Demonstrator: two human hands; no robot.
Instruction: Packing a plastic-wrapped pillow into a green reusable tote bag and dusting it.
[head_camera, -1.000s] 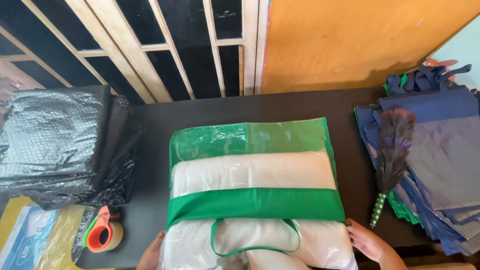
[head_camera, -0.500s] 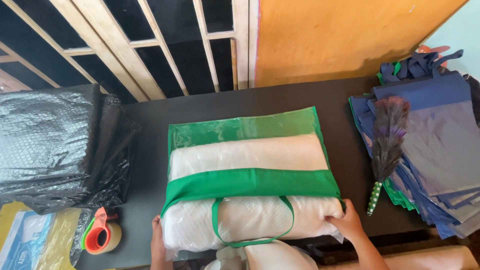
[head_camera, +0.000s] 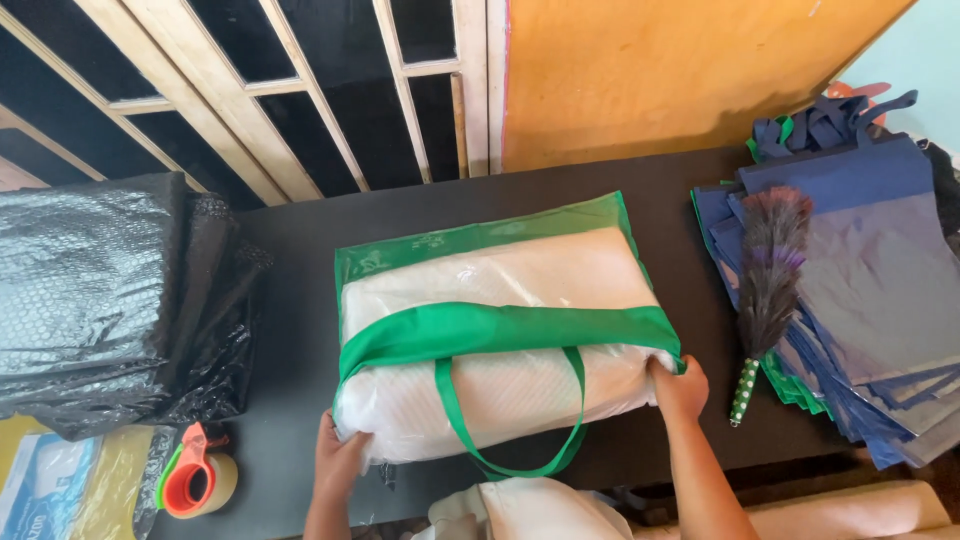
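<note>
A clear plastic bag with green trim and a green handle (head_camera: 500, 330) lies on the black table (head_camera: 300, 240); a white quilted pillow fills it. My left hand (head_camera: 340, 462) grips the bag's near left corner. My right hand (head_camera: 680, 385) grips its near right corner. The green handle loop hangs over the near side toward me. Both hands press against the bag's front edge.
A stack of black bubble wrap (head_camera: 100, 300) sits at the left. A tape dispenger with an orange core (head_camera: 195, 485) and a yellow packet (head_camera: 60, 485) lie near left. Blue fabric bags (head_camera: 870, 290) with a feather duster (head_camera: 765, 290) lie at the right. A wooden window grille stands behind.
The bag has slid farther onto the table, away from me, and its front edge now shows fully. Both hands moved with it, holding its near corners.
</note>
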